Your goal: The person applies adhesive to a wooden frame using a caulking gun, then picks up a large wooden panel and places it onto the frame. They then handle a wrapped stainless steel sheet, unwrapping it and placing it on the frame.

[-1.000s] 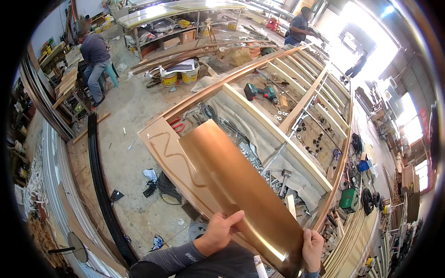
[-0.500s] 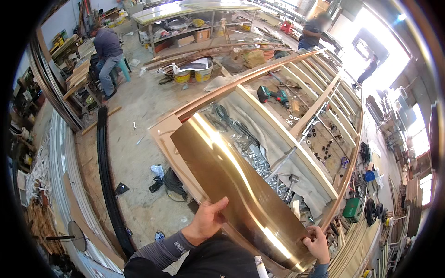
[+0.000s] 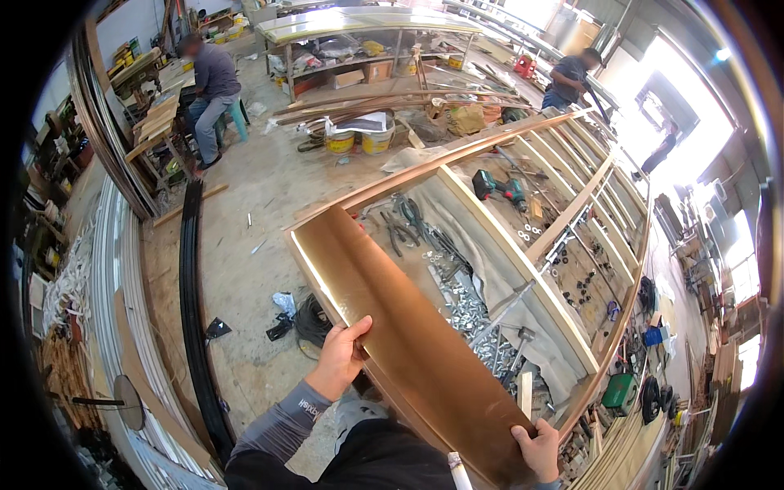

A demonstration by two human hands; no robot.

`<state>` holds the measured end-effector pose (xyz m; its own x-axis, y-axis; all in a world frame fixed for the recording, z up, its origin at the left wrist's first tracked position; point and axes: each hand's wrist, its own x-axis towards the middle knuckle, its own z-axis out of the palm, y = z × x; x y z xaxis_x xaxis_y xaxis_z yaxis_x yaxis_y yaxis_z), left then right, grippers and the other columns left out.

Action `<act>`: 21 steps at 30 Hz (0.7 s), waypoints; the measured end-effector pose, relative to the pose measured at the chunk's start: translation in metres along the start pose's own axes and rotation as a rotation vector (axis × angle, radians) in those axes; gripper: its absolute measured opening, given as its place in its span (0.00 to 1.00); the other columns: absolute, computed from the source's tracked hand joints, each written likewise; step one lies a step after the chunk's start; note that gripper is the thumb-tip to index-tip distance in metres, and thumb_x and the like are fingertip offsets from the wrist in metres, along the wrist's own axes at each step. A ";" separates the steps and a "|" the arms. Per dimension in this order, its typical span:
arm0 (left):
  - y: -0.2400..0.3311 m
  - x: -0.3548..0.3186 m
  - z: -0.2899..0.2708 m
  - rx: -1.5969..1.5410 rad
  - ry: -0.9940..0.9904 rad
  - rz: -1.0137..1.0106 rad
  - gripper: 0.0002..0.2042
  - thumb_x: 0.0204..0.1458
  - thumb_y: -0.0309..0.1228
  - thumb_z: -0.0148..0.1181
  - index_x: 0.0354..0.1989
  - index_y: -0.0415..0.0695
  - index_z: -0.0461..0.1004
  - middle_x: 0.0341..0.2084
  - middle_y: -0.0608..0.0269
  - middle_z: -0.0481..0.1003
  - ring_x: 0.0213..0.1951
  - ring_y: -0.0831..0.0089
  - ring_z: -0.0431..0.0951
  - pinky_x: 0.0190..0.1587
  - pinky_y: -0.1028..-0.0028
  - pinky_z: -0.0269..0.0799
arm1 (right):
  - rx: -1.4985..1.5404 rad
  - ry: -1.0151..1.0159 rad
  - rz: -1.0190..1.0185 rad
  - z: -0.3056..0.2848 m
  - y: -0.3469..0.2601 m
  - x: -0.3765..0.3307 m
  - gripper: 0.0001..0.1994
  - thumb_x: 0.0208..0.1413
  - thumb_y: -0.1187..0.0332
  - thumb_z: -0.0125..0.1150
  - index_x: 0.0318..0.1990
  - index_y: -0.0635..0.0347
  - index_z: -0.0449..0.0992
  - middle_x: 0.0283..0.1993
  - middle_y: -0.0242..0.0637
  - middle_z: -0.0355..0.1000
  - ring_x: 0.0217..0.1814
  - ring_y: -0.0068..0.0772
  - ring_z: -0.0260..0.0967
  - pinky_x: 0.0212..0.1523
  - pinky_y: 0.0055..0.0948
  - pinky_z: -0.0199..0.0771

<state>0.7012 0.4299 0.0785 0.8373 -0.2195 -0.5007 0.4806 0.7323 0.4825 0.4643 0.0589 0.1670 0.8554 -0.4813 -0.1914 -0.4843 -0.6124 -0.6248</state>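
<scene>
A long brass-coloured metal sheet (image 3: 408, 327) slants from the near corner of a wooden frame (image 3: 506, 245) down toward me. My left hand (image 3: 339, 355) grips its near long edge, thumb on the upper face. At the sheet's lower right end, my right hand (image 3: 539, 452) pinches the edge, with its thumb on top. The fingers beneath the sheet are partly hidden. Beside the sheet, inside the frame, lie a heap of metal fasteners (image 3: 465, 306), a hammer (image 3: 523, 343) and several pliers (image 3: 408, 214) on grey cloth.
A green cordless drill (image 3: 510, 192) and black rings lie in the frame's farther bays. On the floor at left run a bundle of black strips (image 3: 190, 302) and pale long profiles (image 3: 114, 278). One person (image 3: 214, 90) sits far left; another (image 3: 567, 80) stands beyond the frame.
The sheet has tilted and shifted down-left, its bright reflection moving from the middle to the left edge. Both hands keep their grip, my right one slightly farther left. The view has turned slightly.
</scene>
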 end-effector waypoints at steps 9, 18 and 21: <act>-0.002 0.025 -0.042 -0.024 0.037 0.007 0.12 0.66 0.29 0.63 0.56 0.44 0.78 0.48 0.64 0.84 0.45 0.68 0.85 0.48 0.63 0.82 | -0.257 -0.054 -0.049 0.006 -0.038 -0.018 0.18 0.64 0.56 0.71 0.43 0.66 0.83 0.32 0.48 0.81 0.28 0.44 0.75 0.32 0.41 0.73; -0.008 0.026 -0.043 0.019 0.077 -0.023 0.12 0.64 0.29 0.66 0.54 0.48 0.78 0.44 0.69 0.84 0.42 0.73 0.84 0.45 0.66 0.81 | -0.251 0.070 -0.016 0.001 -0.034 -0.013 0.25 0.48 0.56 0.83 0.22 0.69 0.73 0.17 0.44 0.71 0.19 0.32 0.68 0.24 0.37 0.70; -0.006 0.026 -0.039 -0.005 0.087 -0.007 0.13 0.64 0.29 0.67 0.55 0.47 0.78 0.47 0.67 0.83 0.46 0.71 0.84 0.47 0.65 0.81 | -0.222 0.086 -0.021 0.003 -0.039 -0.009 0.26 0.48 0.57 0.83 0.22 0.68 0.72 0.17 0.44 0.71 0.19 0.32 0.67 0.24 0.37 0.69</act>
<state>0.7103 0.4451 0.0346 0.8082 -0.1680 -0.5644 0.4846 0.7343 0.4754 0.4765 0.0889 0.1910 0.8518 -0.5123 -0.1091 -0.5029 -0.7416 -0.4440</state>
